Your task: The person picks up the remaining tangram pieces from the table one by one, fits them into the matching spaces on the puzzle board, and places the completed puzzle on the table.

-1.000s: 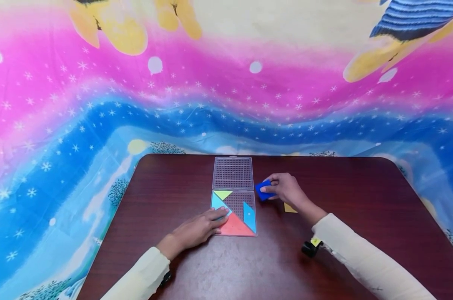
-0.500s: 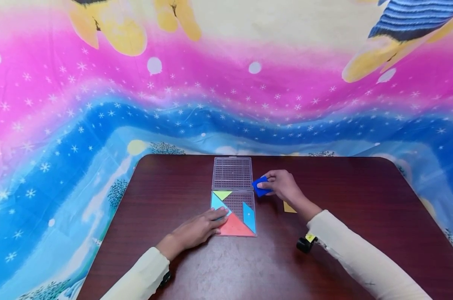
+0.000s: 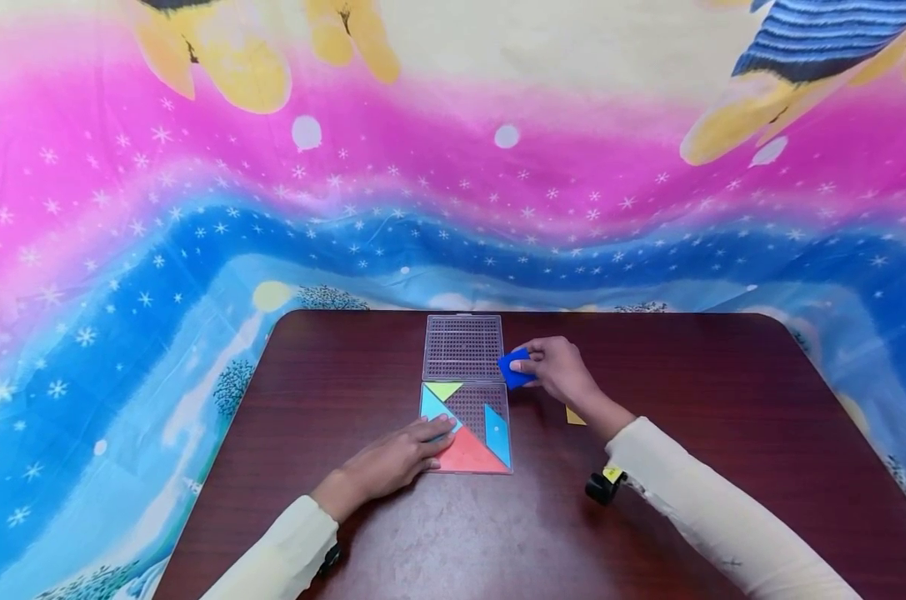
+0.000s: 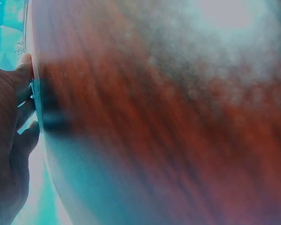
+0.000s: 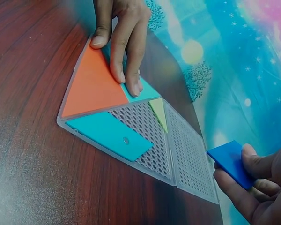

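Note:
My right hand (image 3: 561,372) pinches a blue square tangram piece (image 5: 230,161) between thumb and fingers, held beside the lid half of a clear hinged case. The left hand (image 3: 398,457) rests its extended fingers on the large orange-red triangle (image 3: 473,454) and the large light-blue triangle (image 3: 437,405). Both triangles lie in the case's near half (image 3: 463,407). A small lime-green triangle (image 3: 445,389) sits in its upper left corner, and a light-blue parallelogram (image 5: 110,134) with a small hole lies along its right side. Only part of the left hand shows in the left wrist view.
The case's perforated lid half (image 3: 463,346) lies flat toward the far table edge. A yellow piece (image 3: 575,416), partly hidden by the right wrist, rests on the dark wooden table (image 3: 332,358). A printed curtain (image 3: 453,208) hangs behind.
My right hand has moved a little left and away from me, bringing the blue square closer to the case. The left hand has stayed in place.

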The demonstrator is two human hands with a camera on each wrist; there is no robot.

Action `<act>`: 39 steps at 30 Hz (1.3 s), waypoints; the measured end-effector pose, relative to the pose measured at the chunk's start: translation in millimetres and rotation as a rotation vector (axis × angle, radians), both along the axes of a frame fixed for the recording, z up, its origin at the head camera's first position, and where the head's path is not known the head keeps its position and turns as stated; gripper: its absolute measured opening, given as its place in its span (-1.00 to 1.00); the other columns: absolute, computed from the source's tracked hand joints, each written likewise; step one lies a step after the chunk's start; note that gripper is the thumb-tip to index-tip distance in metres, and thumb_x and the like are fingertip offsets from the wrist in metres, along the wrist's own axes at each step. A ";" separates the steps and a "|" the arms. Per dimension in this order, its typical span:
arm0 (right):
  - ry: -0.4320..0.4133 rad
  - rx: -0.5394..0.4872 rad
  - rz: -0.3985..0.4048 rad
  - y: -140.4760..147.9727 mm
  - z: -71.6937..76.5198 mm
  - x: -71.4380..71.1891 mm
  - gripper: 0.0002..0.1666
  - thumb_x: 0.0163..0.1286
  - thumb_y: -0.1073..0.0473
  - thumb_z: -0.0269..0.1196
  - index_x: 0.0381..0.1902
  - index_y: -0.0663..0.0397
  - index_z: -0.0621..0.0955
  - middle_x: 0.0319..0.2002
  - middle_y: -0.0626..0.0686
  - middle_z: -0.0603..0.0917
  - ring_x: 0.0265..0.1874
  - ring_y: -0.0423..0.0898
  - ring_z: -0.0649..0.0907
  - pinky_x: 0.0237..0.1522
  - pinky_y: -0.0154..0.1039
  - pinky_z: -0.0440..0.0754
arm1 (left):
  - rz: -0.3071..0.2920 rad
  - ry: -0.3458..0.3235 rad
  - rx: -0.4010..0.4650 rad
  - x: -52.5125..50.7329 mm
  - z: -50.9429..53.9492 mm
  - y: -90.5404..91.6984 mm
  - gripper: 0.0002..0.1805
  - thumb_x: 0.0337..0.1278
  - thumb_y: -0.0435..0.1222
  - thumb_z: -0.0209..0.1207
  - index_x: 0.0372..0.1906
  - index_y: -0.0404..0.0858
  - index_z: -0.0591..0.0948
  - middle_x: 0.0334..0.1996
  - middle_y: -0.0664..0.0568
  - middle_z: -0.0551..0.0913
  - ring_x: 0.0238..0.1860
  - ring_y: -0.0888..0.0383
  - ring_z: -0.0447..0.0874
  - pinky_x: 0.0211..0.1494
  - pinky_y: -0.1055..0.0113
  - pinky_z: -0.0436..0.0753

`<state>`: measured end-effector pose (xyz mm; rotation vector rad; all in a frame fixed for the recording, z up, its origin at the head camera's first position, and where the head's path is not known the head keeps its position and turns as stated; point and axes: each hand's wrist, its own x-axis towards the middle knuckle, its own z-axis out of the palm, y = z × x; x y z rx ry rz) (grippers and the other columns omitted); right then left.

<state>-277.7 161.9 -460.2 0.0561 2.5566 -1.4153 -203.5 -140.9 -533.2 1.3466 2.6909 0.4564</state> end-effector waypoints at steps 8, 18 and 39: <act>0.017 0.029 0.008 -5.0 2.5 -0.3 -0.61 0.47 0.25 0.29 0.17 0.33 0.66 0.16 0.41 0.67 0.01 0.28 0.77 -0.02 0.09 0.77 | 0.004 -0.005 -0.015 0.2 0.0 0.7 -0.47 0.59 -0.12 0.03 0.52 -0.17 0.38 0.59 0.00 0.27 0.60 -0.01 0.23 0.62 0.10 0.27; 0.001 0.017 -0.035 -15.1 3.4 -2.3 -0.77 0.41 0.25 0.37 -0.07 0.27 0.64 0.03 0.32 0.75 0.00 0.20 0.78 0.06 0.09 0.76 | 0.020 -0.042 -0.023 0.7 0.2 0.6 -0.46 0.60 -0.10 0.01 0.53 -0.14 0.35 0.60 0.02 0.25 0.61 0.01 0.21 0.63 0.10 0.26; 0.005 -0.001 0.005 -30.9 -3.3 -2.1 -0.67 0.29 0.28 0.46 -0.01 0.24 0.68 -0.10 0.27 0.74 -0.15 0.10 0.77 -0.07 0.08 0.80 | -0.002 -0.029 -0.020 -1.1 2.4 0.2 -0.47 0.60 -0.13 0.02 0.53 -0.16 0.36 0.60 -0.02 0.25 0.59 -0.05 0.23 0.60 0.06 0.31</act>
